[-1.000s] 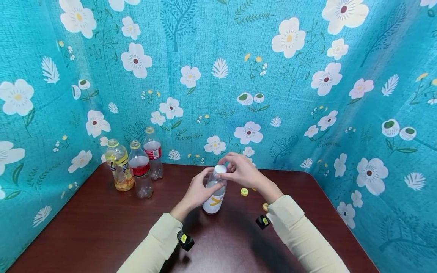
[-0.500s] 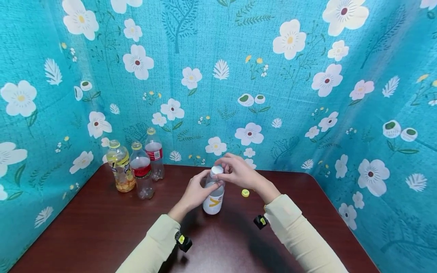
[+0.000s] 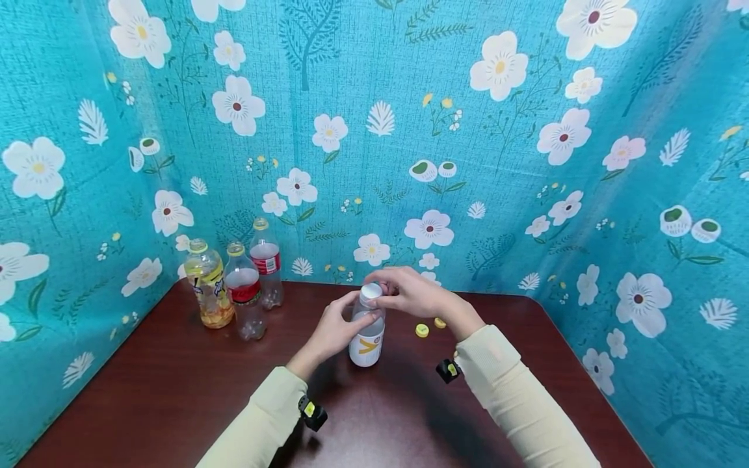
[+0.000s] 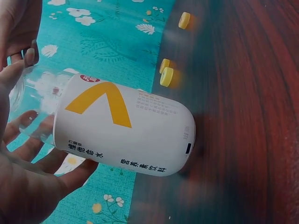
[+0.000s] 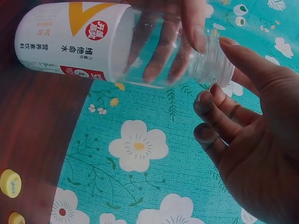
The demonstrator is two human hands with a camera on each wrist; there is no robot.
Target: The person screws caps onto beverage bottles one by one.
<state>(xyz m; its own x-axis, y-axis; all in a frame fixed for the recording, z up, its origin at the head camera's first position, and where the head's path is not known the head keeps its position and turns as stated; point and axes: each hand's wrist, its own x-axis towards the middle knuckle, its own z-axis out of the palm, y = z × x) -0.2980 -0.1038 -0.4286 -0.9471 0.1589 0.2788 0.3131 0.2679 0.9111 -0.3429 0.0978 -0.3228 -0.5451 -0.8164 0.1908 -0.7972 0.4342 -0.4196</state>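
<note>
A clear bottle (image 3: 367,344) with a white label and an orange mark stands on the table in the head view. My left hand (image 3: 338,330) grips its upper part, thumb in front and fingers behind, as the left wrist view also shows. With thumb and fingers my right hand (image 3: 418,296) pinches the white cap (image 3: 371,290) on top. From the right wrist camera, the cap (image 5: 227,70) sits on the bottle's neck, with the right thumb and fingertips at its sides.
At the back left stand three capless bottles: one with a yellow label (image 3: 209,286), two with red labels, the nearer (image 3: 244,294) and the farther (image 3: 266,263). Yellow caps (image 3: 422,330) lie right of the held bottle on the dark table (image 3: 146,390). A flowered curtain (image 3: 351,130) surrounds it.
The held bottle has straightened slightly, its top shifting a little left. My right hand has turned a little at the cap. Both hands keep their hold.
</note>
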